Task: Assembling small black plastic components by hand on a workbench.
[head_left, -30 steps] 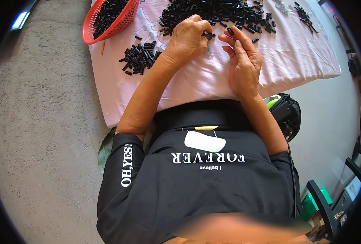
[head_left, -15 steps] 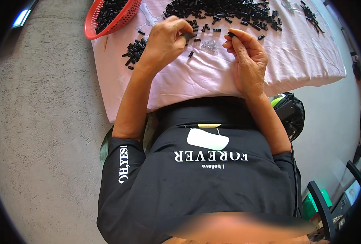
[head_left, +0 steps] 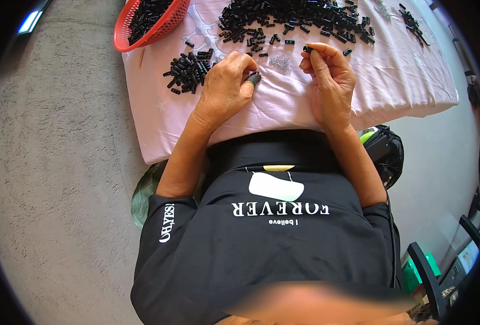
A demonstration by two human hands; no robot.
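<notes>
The right hand, raised over the near part of the table, pinches a small black tubular piece between thumb and index finger, its other fingers curled loosely beneath. The left hand is held well apart from it, back upward, with the fingers bent down toward the thumb; a snug black cover with a yellowish edge sits on that thumb. Something dark shows at the left fingertips, but whether they grip another piece cannot be told. Between the two hands lies a little tangle of thin silvery metal bits on the pale pink patterned cloth that covers the table. Beyond them spreads a large loose heap of black tubular pieces, with stray ones scattered along its near edge and a single one just beside the right hand. A smaller pile of black pieces rests to the left of the left hand. Farther left stands a red perforated plastic basket, tilted in view and filled with similar dark pieces, and a thin light-brown stick lies near it. At the far right of the cloth are a bunch of slender black strands and a second silvery cluster.
</notes>
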